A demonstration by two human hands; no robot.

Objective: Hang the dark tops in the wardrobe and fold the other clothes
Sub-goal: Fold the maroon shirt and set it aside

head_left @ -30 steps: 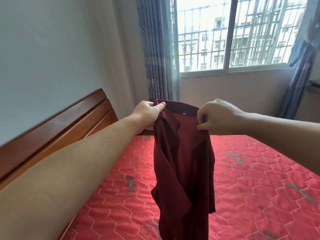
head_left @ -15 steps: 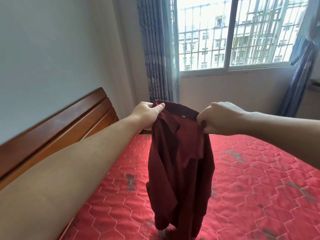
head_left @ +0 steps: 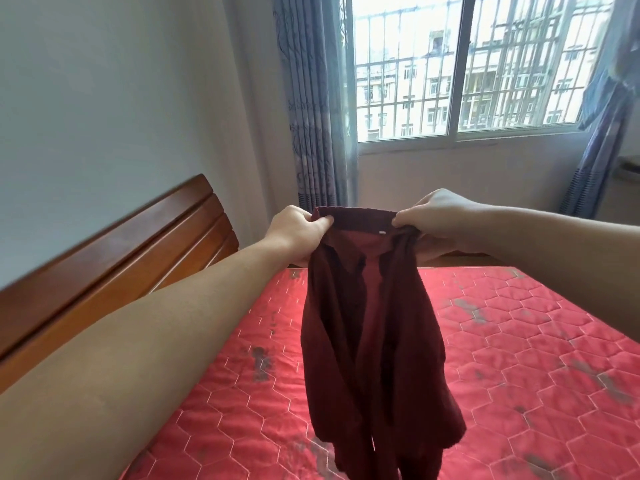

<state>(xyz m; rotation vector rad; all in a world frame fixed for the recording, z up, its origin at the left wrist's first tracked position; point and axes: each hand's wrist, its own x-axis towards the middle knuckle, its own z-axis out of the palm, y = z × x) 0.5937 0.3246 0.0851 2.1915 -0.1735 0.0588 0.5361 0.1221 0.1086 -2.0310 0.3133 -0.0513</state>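
Observation:
A dark red collared shirt point(head_left: 370, 341) hangs in front of me over the bed, its front open and its inside facing me. My left hand point(head_left: 294, 233) pinches the left end of the collar. My right hand point(head_left: 433, 216) pinches the right end. The collar is stretched flat between both hands. The shirt's lower hem reaches down near the red mattress point(head_left: 519, 358). No wardrobe or hanger is in view.
A wooden headboard point(head_left: 114, 258) runs along the left wall. Blue patterned curtains point(head_left: 311, 109) frame a barred window point(head_left: 460, 64) straight ahead. A second curtain point(head_left: 602, 116) hangs at the right.
My hands have drawn apart along the collar, spreading it flat. The shirt has turned, so its open front faces me, and it hangs straighter.

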